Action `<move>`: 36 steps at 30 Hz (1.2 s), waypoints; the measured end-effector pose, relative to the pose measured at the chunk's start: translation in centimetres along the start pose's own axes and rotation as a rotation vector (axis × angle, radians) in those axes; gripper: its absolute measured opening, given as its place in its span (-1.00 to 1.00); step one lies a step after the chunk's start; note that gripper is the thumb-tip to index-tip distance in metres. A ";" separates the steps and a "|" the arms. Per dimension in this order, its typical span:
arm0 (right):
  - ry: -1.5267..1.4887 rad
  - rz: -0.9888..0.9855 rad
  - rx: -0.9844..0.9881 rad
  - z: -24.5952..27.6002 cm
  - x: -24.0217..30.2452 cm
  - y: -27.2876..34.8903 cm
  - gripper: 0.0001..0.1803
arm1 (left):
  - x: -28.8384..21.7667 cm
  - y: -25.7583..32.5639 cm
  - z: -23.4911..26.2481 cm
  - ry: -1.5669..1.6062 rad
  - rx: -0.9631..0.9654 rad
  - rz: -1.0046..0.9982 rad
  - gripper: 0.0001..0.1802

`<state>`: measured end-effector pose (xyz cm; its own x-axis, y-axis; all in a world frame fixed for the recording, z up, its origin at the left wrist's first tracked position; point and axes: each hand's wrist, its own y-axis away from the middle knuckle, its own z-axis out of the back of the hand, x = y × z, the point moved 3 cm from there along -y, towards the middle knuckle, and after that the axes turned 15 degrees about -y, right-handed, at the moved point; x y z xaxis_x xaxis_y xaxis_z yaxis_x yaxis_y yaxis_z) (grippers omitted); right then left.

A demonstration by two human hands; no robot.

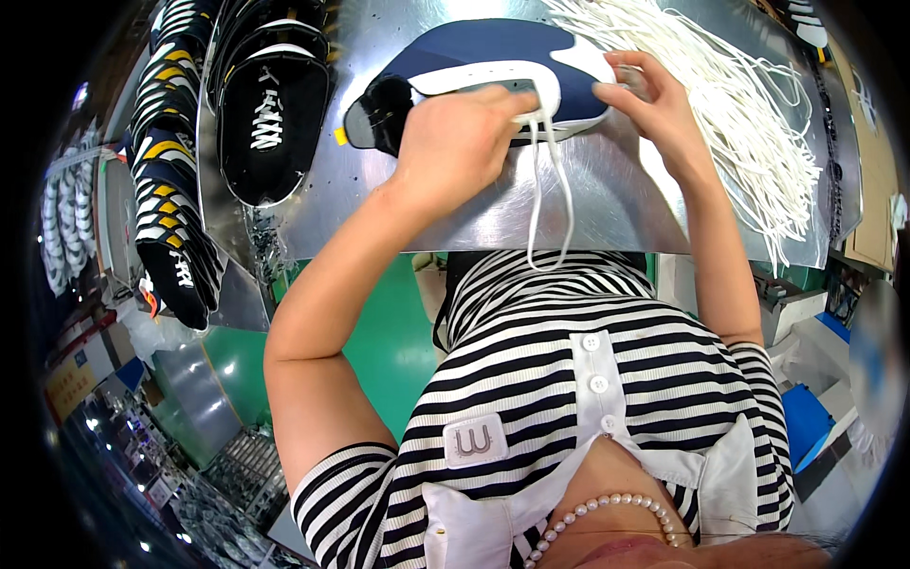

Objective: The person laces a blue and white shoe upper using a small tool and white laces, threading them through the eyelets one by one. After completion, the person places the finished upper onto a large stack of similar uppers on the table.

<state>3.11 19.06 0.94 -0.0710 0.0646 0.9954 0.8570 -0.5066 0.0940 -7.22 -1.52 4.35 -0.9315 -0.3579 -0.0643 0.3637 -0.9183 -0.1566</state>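
A navy shoe upper (493, 43) with white trim and a white toe piece lies sideways on the metal table, its black-lined heel at the left. My left hand (455, 137) is closed over the upper's lacing opening, fingers bent at the eyelet edge. From those fingertips a white shoelace (569, 204) hangs in a long loop past the table's front edge. The exact grip under the fingers is partly hidden. At the toe end, my right hand (664, 109) has its thumb and forefinger curled against the white toe piece.
A thick bundle of loose white laces (749, 142) spreads over the right of the metal table (379, 223). Black laced uppers (275, 128) stand nested at the left, beside a long stack of uppers (166, 171) with yellow and white parts. A cardboard piece (872, 171) stands far right.
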 end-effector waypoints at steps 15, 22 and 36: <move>-0.200 -0.189 -0.013 -2.8 -1.5 1.4 -0.50 | 3.3 -0.1 -3.0 0.699 0.125 0.597 -0.78; -0.196 -0.340 0.134 -1.8 -2.7 1.4 -0.59 | 2.5 -0.4 -2.4 0.919 0.152 0.482 -0.78; -0.191 -0.208 0.057 -1.3 -1.0 2.9 -0.54 | 3.2 1.0 1.1 -0.120 -0.259 0.180 -0.90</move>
<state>4.99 16.43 0.20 -0.1558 0.3258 0.9325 0.8617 -0.4166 0.2895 -9.83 -3.77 5.05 -0.8403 -0.5421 -0.0001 0.4970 -0.7705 -0.3991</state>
